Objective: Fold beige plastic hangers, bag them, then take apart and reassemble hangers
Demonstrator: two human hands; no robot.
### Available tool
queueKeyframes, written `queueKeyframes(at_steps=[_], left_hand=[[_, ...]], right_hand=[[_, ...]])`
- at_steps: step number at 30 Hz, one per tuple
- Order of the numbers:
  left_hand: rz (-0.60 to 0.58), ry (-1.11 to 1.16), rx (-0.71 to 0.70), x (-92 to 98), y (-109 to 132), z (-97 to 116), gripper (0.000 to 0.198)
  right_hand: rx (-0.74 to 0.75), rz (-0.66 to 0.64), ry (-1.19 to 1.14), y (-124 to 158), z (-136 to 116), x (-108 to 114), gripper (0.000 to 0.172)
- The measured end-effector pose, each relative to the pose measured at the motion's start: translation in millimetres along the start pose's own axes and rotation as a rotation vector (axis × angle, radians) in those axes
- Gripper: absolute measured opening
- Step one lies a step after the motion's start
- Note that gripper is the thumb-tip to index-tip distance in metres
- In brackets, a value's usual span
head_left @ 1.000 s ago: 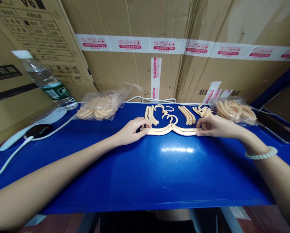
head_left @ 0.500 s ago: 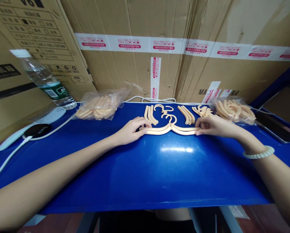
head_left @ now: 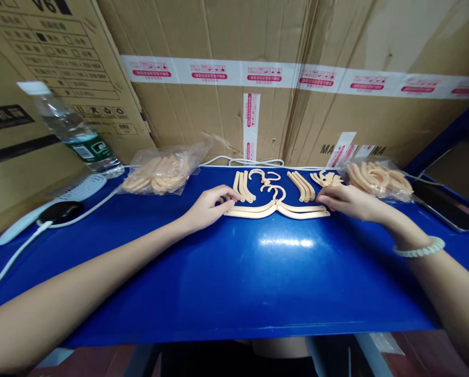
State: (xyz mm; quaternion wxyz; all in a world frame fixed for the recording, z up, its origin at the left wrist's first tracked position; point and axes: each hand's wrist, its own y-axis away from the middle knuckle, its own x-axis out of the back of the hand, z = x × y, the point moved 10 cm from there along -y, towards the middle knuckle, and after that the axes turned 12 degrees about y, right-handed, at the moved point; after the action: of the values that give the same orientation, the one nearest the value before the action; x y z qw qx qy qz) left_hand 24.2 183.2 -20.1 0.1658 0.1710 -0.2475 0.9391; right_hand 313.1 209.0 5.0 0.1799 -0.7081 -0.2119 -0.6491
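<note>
Two peach-coloured folding hangers [head_left: 254,210] lie together on the blue table, arms spread left and right, hooks pointing away from me. My left hand [head_left: 214,207] rests just above their left end, fingers curved and slightly apart, holding nothing that I can see. Near the right end is my right hand [head_left: 346,201], fingers bent and loosely apart from the hanger arm. Behind the hangers are several loose hanger arms on the left [head_left: 244,186] and more arms on the right [head_left: 301,186]. Loose hooks [head_left: 265,178] lie between them, and small connector pieces [head_left: 326,178] sit beside my right hand.
Clear bags of hanger parts lie at left [head_left: 156,175] and right [head_left: 378,179]. Further left are a water bottle [head_left: 87,146], a hairbrush [head_left: 73,188] and a black round device [head_left: 60,211] with a white cable. Cardboard boxes [head_left: 203,115] stand behind; a dark tablet-like device [head_left: 446,207] lies right.
Both hands have let go of the hanger ends. My left hand has shifted slightly up and left, my right hand slightly up; the hangers stay in place.
</note>
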Motion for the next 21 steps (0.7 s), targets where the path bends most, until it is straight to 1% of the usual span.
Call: queueKeyframes(at_steps=[4, 7, 10, 13, 21], left_hand=[[0.107, 0.095, 0.089, 9.8, -1, -14, 0.023], [0.132, 0.115, 0.105, 12.3, -2, -18, 0.026], [0.118, 0.127, 0.106, 11.2, -3, -19, 0.031], [0.112, 0.111, 0.106, 10.9, -3, -19, 0.034], [0.107, 0.129, 0.104, 10.5, -3, -20, 0.033]], right_hand=[[-0.091, -0.047, 0.023, 0, 13, -7, 0.026], [-0.103, -0.042, 0.045, -1, 16, -9, 0.017], [-0.109, -0.031, 0.057, -2, 18, -9, 0.015], [-0.133, -0.053, 0.064, -2, 20, -12, 0.016], [-0.144, -0.068, 0.067, -2, 20, -13, 0.017]])
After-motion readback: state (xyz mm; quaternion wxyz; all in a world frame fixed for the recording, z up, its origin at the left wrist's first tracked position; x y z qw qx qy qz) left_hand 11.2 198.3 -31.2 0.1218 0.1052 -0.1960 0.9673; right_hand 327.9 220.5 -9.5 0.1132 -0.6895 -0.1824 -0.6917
